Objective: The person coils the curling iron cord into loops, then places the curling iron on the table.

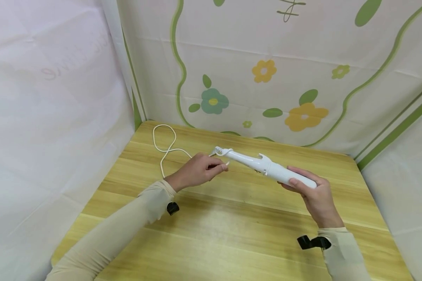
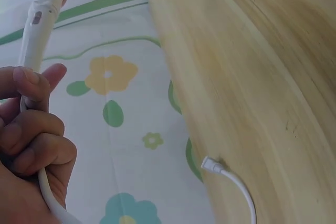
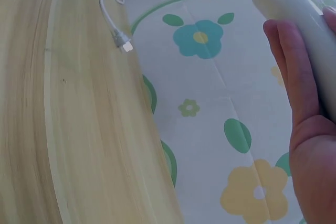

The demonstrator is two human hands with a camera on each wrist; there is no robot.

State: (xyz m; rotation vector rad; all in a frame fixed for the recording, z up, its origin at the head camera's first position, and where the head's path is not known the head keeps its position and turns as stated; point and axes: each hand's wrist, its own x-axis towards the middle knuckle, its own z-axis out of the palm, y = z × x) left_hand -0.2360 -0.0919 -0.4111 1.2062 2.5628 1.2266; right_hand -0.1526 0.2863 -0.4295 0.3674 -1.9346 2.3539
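A white curling iron (image 1: 247, 160) is held up over the table at a slant, its lever standing out near the middle. My right hand (image 1: 314, 193) grips its thick end, thumb on top and fingers around the far side. At the thin end is a coiled cord sleeve, with white cord looped around it. My left hand (image 1: 200, 171) is just beside that end and holds the white cord (image 2: 46, 190), which runs through its curled fingers. A white plug (image 2: 211, 164) on a length of cord shows near the table's edge in both wrist views.
More of the cord (image 1: 168, 150) lies in a loop at the table's back left. The wooden table (image 1: 232, 234) meets a white flower-printed cloth (image 1: 232, 70) behind, with white cloth walls on both sides. A black strap (image 1: 313, 242) is on the right wrist.
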